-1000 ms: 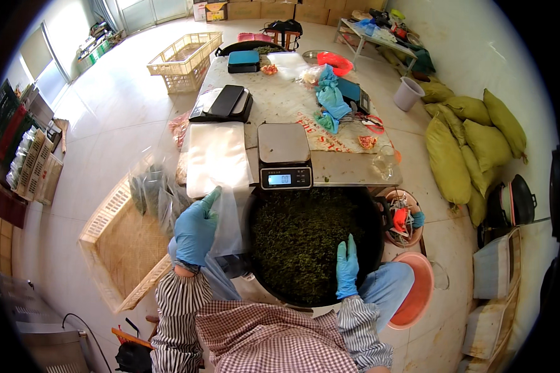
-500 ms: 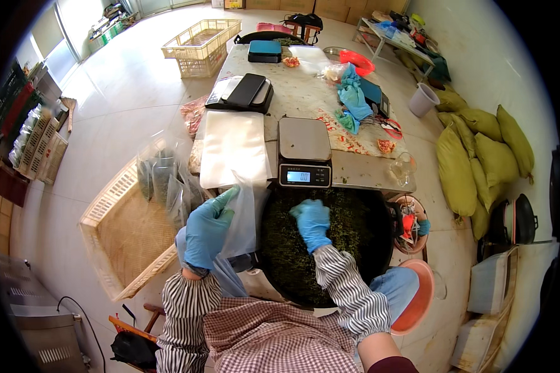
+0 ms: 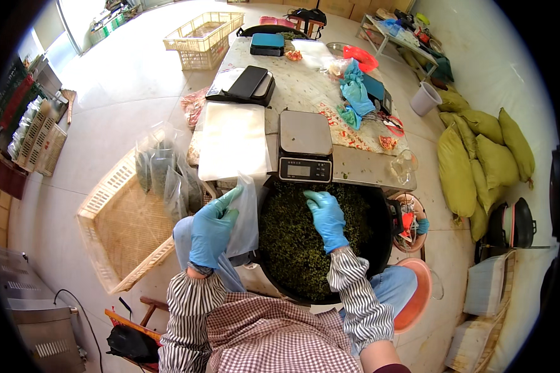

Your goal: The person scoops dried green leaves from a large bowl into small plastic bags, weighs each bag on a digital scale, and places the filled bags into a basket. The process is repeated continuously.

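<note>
My left hand [image 3: 213, 231], in a blue glove, pinches a clear plastic bag [image 3: 247, 214] near its upper edge. The bag hangs beside a wide black pan [image 3: 384, 248] full of loose, dark green dried leaves [image 3: 305, 255]. Over the far half of the leaves is my right hand [image 3: 327, 219], also gloved in blue, its fingers curled in; what they hold, if anything, is hidden. Just beyond the pan, a digital scale [image 3: 305, 133] with a bare metal plate stands at the table's near edge. A stack of clear flat bags [image 3: 231, 143] lies left of the scale.
At left, a cream plastic crate [image 3: 115, 214] on the floor holds filled clear bags [image 3: 162, 168]. A black phone [image 3: 247, 82] rests on another scale farther back. A glass mug [image 3: 403, 166] sits at the table's right corner. Green sacks [image 3: 479, 149] lie against the right wall.
My right hand has moved slightly right, and its fist has loosened into curled fingers. The near scale's lit display now looks dim. My left hand still grips the bag.
</note>
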`<state>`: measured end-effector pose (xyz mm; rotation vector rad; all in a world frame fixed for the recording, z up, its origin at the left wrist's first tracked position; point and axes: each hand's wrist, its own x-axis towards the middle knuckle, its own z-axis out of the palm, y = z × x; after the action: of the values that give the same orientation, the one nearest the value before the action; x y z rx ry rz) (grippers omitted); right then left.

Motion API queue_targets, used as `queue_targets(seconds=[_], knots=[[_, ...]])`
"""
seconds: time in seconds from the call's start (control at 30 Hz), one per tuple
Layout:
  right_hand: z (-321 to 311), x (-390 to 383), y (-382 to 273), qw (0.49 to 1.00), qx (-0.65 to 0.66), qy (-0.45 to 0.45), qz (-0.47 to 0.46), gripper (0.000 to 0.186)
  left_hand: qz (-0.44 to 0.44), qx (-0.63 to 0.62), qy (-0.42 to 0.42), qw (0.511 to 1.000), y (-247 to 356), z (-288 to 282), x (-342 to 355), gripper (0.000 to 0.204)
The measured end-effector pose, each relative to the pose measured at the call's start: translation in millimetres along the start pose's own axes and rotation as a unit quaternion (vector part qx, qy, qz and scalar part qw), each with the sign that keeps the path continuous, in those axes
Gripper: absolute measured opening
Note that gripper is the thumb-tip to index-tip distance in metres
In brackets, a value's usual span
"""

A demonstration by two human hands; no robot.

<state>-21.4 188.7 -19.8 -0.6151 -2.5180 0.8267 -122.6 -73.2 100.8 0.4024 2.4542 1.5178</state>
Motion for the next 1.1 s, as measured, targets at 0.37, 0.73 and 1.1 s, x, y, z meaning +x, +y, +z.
queue_targets(seconds=[0.37, 0.73, 1.1], knots=[[-28, 4, 23, 0.951, 0.267, -0.098, 0.119, 0.019, 0.031, 0.046, 0.030, 0.998, -7, -1, -6, 0.039], [-212, -90, 144, 0.952, 0.169, 0.078, 0.242, 0.024, 0.046, 0.048, 0.012, 0.998, -13, 11, -10, 0.049], [-228, -103, 165, 0.938, -0.217, 0.017, 0.270, 0.036, 0.056, 0.134, 0.033, 0.989, -16, 12, -15, 0.051]])
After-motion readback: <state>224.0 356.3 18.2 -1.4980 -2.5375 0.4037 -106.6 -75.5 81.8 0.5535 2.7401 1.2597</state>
